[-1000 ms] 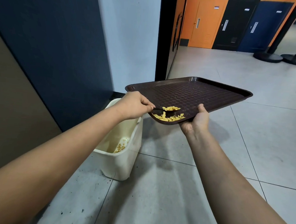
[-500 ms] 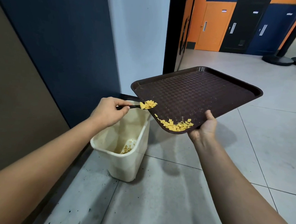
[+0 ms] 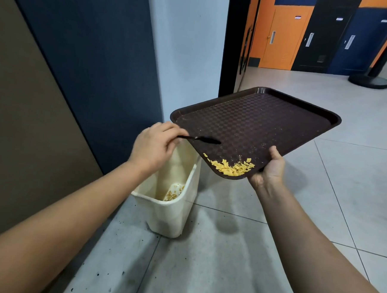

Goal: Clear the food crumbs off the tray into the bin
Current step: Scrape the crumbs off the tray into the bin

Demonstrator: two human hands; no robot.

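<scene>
Scooping crumbs (image 3: 230,167) off tray (image 3: 268,119) into bin (image 3: 173,217). Left hand (image 3: 153,147) pinched spoon (image 3: 202,139), bowl empty, over tray's near-left edge. Right hand (image 3: 271,167) gripped tray's near edge from below, tray tilted toward near corner, where crumbs piled; some lay in bin bottom. Best approach, judged: keep tilt, slide spoon under pile, carry low and level across short gap to bin, avoid flicking flakes onto floor (image 3: 227,260). Against half second earlier: spoon then loaded above bin, now emptied and back over tray; pile unchanged.
</scene>
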